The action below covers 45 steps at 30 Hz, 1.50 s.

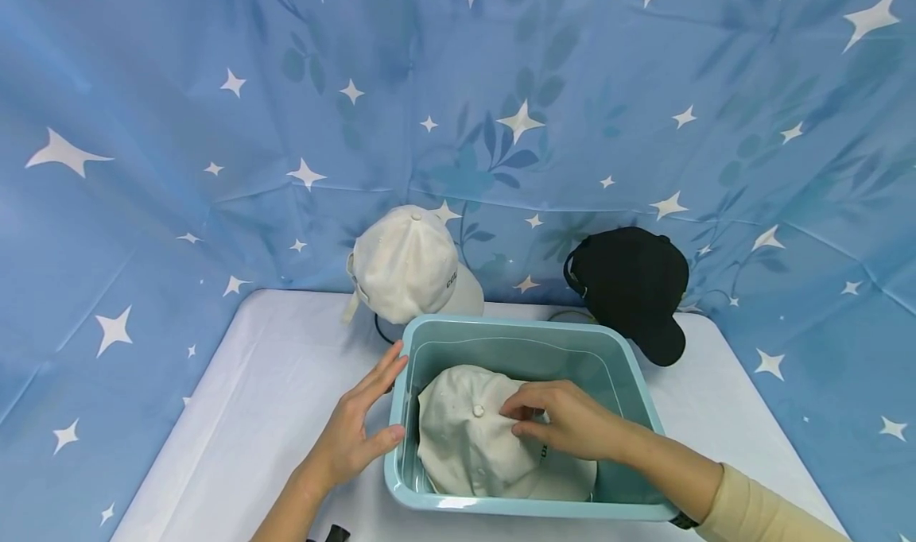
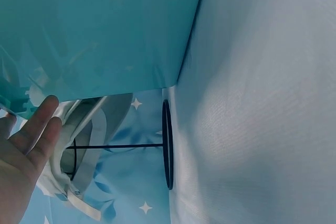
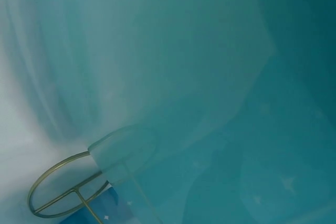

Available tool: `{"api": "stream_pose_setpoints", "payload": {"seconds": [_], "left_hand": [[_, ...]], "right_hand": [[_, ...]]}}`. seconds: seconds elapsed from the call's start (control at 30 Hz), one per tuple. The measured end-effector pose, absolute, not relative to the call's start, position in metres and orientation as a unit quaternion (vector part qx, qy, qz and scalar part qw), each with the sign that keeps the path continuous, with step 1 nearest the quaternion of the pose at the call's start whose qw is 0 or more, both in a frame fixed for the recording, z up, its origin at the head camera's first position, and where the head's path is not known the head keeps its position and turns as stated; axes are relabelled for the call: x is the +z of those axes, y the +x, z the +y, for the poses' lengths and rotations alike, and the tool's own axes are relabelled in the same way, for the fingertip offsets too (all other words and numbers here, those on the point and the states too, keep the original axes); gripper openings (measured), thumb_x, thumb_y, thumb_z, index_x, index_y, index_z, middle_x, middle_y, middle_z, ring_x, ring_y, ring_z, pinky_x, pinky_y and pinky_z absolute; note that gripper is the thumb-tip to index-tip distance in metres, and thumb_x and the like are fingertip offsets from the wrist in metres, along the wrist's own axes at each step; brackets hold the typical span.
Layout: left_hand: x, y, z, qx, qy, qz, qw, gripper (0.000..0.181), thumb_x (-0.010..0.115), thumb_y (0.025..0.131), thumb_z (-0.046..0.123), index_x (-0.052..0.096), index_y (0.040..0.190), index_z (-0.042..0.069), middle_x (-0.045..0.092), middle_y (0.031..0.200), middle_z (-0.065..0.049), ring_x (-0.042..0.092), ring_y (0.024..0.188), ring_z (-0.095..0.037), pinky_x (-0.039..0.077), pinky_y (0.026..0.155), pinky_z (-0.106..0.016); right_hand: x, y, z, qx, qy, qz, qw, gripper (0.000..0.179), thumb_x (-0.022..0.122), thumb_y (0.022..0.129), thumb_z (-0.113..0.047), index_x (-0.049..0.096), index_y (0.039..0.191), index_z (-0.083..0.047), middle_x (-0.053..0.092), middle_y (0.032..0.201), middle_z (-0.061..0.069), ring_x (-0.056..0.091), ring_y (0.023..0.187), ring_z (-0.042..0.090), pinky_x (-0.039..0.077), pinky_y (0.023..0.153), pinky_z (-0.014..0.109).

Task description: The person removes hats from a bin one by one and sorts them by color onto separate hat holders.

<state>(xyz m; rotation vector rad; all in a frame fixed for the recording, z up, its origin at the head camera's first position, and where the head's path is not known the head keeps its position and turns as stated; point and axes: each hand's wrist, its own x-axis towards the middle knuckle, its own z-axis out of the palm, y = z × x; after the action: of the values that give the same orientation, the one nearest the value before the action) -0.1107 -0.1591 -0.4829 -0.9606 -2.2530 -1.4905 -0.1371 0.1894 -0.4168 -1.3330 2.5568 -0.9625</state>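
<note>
A cream baseball cap [image 1: 465,435] lies crown up inside a light blue plastic basin [image 1: 515,511], its brim toward the lower right. Over the front of its crown is my right hand [image 1: 572,423], fingers bent and thumb apart from the fingertips, which are right at the fabric. No fold of cloth shows between them. My left hand [image 1: 358,423] rests at the basin's left rim, its fingers spread and fairly straight. In the left wrist view, fingers [image 2: 42,124] appear beside the basin's outer wall [image 2: 105,35]. The right wrist view is filled mostly by the basin's translucent wall [image 3: 173,66].
Behind the basin, another cream cap [image 1: 408,264] hangs on a stand with a black ring base [image 2: 168,145]. A black cap [image 1: 633,280] is at the back right, near a gold wire stand base [image 3: 58,169]. A blue star-patterned curtain [image 1: 429,160] surrounds the white table [image 1: 236,415].
</note>
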Motion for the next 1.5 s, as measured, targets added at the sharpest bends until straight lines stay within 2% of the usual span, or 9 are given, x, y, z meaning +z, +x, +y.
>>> {"api": "stream_pose_setpoints", "payload": {"seconds": [0.1,0.23,0.47,0.67,0.97,1.2,1.5], "left_hand": [[-0.483,-0.111,-0.159,-0.514,-0.332,-0.779,0.137,0.075,0.065,0.090,0.019,0.041,0.159,0.001,0.028,0.171,-0.014,0.035,0.154,-0.028,0.053,0.102,-0.040],[-0.483,-0.111,-0.160,-0.514,-0.331,-0.780,0.136,0.075,0.065,0.091,0.020,0.040,0.160,0.001,0.028,0.171,-0.014,0.035,0.154,-0.028,0.054,0.101,-0.042],[-0.484,-0.110,-0.160,-0.515,-0.332,-0.779,0.134,0.075,0.065,0.092,0.021,0.040,0.161,0.003,0.028,0.171,-0.015,0.034,0.154,-0.029,0.053,0.103,-0.042],[-0.482,-0.110,-0.159,-0.514,-0.332,-0.780,0.130,0.076,0.065,0.092,0.021,0.039,0.161,0.005,0.028,0.171,-0.015,0.035,0.154,-0.029,0.054,0.102,-0.049],[-0.483,-0.110,-0.160,-0.509,-0.335,-0.781,0.134,0.074,0.065,0.094,0.023,0.040,0.160,0.002,0.029,0.171,-0.015,0.034,0.154,-0.030,0.053,0.104,-0.044],[-0.482,-0.110,-0.160,-0.508,-0.331,-0.784,0.132,0.075,0.065,0.093,0.022,0.039,0.162,0.006,0.028,0.171,-0.013,0.033,0.154,-0.031,0.052,0.105,-0.045],[-0.481,-0.110,-0.160,-0.506,-0.328,-0.786,0.134,0.076,0.065,0.092,0.022,0.039,0.161,0.003,0.028,0.171,-0.013,0.033,0.155,-0.031,0.051,0.107,-0.044]], "right_hand": [[-0.418,-0.138,0.190,-0.332,-0.436,0.835,0.048,0.023,0.081,0.091,-0.005,0.078,0.111,-0.016,0.074,0.101,-0.011,0.064,0.085,0.001,0.057,0.072,0.024],[-0.419,-0.138,0.191,-0.341,-0.432,0.834,0.035,0.025,0.081,0.090,-0.001,0.078,0.110,-0.016,0.075,0.101,-0.010,0.066,0.085,0.002,0.057,0.071,0.022],[-0.417,-0.134,0.197,-0.350,-0.409,0.842,0.030,0.023,0.080,0.090,-0.003,0.079,0.109,-0.016,0.074,0.099,-0.011,0.066,0.085,0.003,0.057,0.070,0.024],[-0.412,-0.130,0.202,-0.357,-0.388,0.849,0.032,0.020,0.080,0.092,-0.007,0.080,0.109,-0.018,0.074,0.099,-0.012,0.067,0.086,0.004,0.059,0.070,0.025],[-0.405,-0.129,0.209,-0.374,-0.359,0.854,0.038,0.023,0.080,0.091,-0.006,0.080,0.109,-0.021,0.073,0.098,-0.015,0.067,0.086,0.005,0.060,0.070,0.028],[-0.399,-0.129,0.211,-0.377,-0.365,0.851,0.027,0.023,0.080,0.092,-0.006,0.080,0.109,-0.021,0.073,0.099,-0.014,0.067,0.086,0.006,0.059,0.070,0.028],[-0.386,-0.129,0.213,-0.373,-0.364,0.853,0.015,0.025,0.079,0.092,-0.005,0.079,0.110,-0.021,0.072,0.098,-0.014,0.067,0.086,0.006,0.059,0.070,0.028]]}}
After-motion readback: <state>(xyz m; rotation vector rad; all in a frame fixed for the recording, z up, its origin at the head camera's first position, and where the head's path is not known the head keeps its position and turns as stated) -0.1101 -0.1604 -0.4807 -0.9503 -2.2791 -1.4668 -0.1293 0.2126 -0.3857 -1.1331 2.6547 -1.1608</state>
